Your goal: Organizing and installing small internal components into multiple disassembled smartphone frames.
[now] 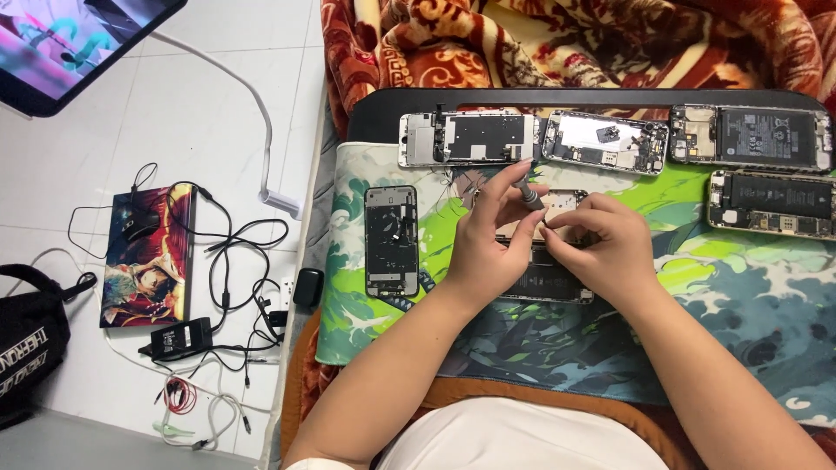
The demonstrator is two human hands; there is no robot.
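Your left hand (492,235) pinches a small grey screwdriver (526,193); right hand (601,248), fingers curled narrow, steadies the opened phone (544,283) underneath. One slip could gouge its board, or knock the loose phone (391,241) at 9 o'clock.
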